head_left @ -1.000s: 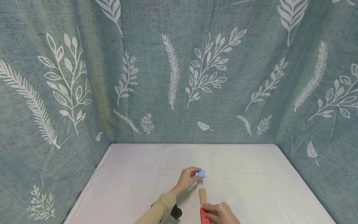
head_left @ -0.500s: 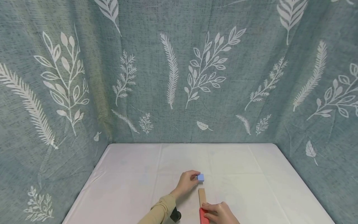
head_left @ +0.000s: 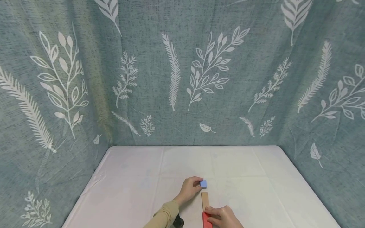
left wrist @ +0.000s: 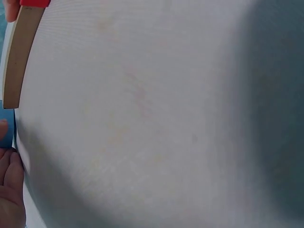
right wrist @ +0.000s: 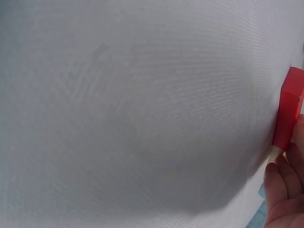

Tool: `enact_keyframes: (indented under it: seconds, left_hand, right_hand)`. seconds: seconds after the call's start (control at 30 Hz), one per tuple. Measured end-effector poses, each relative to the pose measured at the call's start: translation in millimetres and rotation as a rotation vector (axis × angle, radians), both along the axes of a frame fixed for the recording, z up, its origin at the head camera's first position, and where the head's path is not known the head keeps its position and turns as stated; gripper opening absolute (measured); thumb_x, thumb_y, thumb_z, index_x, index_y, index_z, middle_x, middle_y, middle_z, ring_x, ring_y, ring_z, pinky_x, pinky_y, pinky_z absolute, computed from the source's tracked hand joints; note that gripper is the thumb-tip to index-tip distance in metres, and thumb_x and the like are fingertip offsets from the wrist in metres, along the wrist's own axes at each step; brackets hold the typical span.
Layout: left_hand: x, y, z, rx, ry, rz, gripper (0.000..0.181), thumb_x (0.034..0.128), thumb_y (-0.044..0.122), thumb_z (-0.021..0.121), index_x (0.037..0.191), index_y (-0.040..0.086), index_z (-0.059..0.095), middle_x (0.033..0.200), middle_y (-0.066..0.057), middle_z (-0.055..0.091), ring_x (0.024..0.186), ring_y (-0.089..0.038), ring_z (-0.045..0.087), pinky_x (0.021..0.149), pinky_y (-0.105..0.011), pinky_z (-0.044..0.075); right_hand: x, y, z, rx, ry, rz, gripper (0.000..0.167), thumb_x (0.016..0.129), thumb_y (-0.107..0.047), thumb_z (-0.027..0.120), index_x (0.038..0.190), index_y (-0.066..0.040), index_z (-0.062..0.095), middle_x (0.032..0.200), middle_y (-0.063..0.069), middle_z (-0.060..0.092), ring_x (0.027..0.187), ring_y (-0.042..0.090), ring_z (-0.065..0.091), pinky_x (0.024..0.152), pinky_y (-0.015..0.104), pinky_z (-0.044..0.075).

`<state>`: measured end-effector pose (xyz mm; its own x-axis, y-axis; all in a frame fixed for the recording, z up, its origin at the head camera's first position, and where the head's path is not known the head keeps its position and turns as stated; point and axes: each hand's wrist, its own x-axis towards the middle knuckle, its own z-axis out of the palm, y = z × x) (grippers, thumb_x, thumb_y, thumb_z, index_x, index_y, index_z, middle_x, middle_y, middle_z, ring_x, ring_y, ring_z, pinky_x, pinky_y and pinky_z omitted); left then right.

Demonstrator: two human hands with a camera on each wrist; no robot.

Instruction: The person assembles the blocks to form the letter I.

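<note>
My left hand (head_left: 189,189) pinches a small blue block (head_left: 203,184) between thumb and fingers, just beyond the far end of a plain wooden block (head_left: 205,201). Behind that wooden block, end to end in one line, lies a red block (head_left: 207,220). Close to where the two meet, my right hand (head_left: 225,217) grips the red block by its sides. In the left wrist view the blue block (left wrist: 6,126) sits at the wooden block's (left wrist: 19,57) end, with any gap hard to judge. The right wrist view catches the red block (right wrist: 289,111) at its edge, fingers around its end.
A white cloth (head_left: 128,180) covers the table. Green curtains (head_left: 151,95) with white leaf prints hang behind it and at both sides. Below the left sleeve (head_left: 165,213) shows a small black device (head_left: 178,221), partly hidden.
My left hand has drawn the blue block toward me, nearer the wooden block's far end. My right hand stays on the red block. The head view has shifted slightly.
</note>
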<state>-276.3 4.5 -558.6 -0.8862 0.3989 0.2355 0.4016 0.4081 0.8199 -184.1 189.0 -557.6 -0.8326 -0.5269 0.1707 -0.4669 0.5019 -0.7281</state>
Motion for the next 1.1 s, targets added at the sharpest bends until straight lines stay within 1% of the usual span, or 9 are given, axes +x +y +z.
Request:
enact_keyframes:
  seconds: [0.17,0.3,0.47,0.7,0.8,0.93,1.1]
  left_hand:
    - [-0.8,0.3,-2.0,0.011,-0.014,0.004,0.029,0.0806,-0.007,0.064,0.109,-0.01,0.063,0.112,-0.025,0.065,0.108,-0.038,0.063,0.093,-0.037,0.055]
    - [-2.1,0.4,-3.3,0.009,-0.013,0.007,0.028,0.0802,-0.007,0.065,0.108,-0.01,0.064,0.111,-0.024,0.066,0.108,-0.038,0.063,0.093,-0.036,0.055]
    - [-2.2,0.3,-4.4,0.01,-0.018,0.006,0.028,0.0804,-0.007,0.065,0.108,-0.009,0.064,0.112,-0.023,0.066,0.109,-0.038,0.063,0.093,-0.035,0.055]
    - [-1.2,-0.7,-3.7,0.028,-0.029,0.008,0.027,0.0799,-0.006,0.066,0.107,-0.009,0.064,0.111,-0.024,0.066,0.108,-0.038,0.063,0.093,-0.036,0.055]
    - [-0.8,-1.2,-3.3,0.03,-0.028,0.012,0.027,0.0796,-0.006,0.066,0.106,-0.009,0.065,0.111,-0.024,0.066,0.108,-0.039,0.063,0.093,-0.036,0.055]
    - [-1.3,-2.4,-3.9,0.036,-0.044,0.01,0.029,0.0801,-0.004,0.066,0.109,-0.009,0.064,0.113,-0.025,0.065,0.109,-0.039,0.062,0.094,-0.037,0.054]
    - [-2.6,-2.7,-6.0,0.047,-0.063,0.017,0.032,0.0809,-0.002,0.067,0.111,-0.009,0.062,0.116,-0.026,0.064,0.111,-0.039,0.061,0.095,-0.038,0.053]
  right_hand:
    - [0.0,-0.7,1.2,-0.002,-0.015,-0.006,0.032,0.085,-0.02,0.069,0.108,0.002,0.069,0.109,0.02,0.067,0.101,0.023,0.066,0.077,0.025,0.061]
    - [0.1,-0.8,1.6,0.001,-0.013,-0.008,0.033,0.085,-0.021,0.07,0.108,0.002,0.069,0.109,0.02,0.067,0.101,0.023,0.066,0.077,0.025,0.06]
    - [0.3,-1.0,1.8,0.0,-0.031,-0.008,0.033,0.085,-0.021,0.07,0.109,0.002,0.069,0.11,0.02,0.067,0.102,0.023,0.066,0.077,0.025,0.061]
    - [0.5,-0.6,0.2,0.0,-0.013,-0.006,0.032,0.085,-0.019,0.07,0.108,0.003,0.069,0.109,0.02,0.067,0.101,0.023,0.067,0.076,0.023,0.06]
    - [0.3,-0.6,-0.8,0.003,-0.027,-0.011,0.032,0.085,-0.02,0.07,0.108,0.002,0.069,0.109,0.02,0.067,0.102,0.022,0.066,0.076,0.024,0.06]
    - [0.2,-0.9,-1.2,0.007,-0.041,-0.015,0.033,0.085,-0.02,0.07,0.109,0.002,0.069,0.11,0.02,0.067,0.102,0.022,0.066,0.077,0.025,0.061]
    - [0.4,-1.1,0.6,0.005,-0.035,-0.013,0.033,0.084,-0.02,0.07,0.109,0.002,0.069,0.11,0.02,0.067,0.102,0.024,0.066,0.077,0.027,0.061]
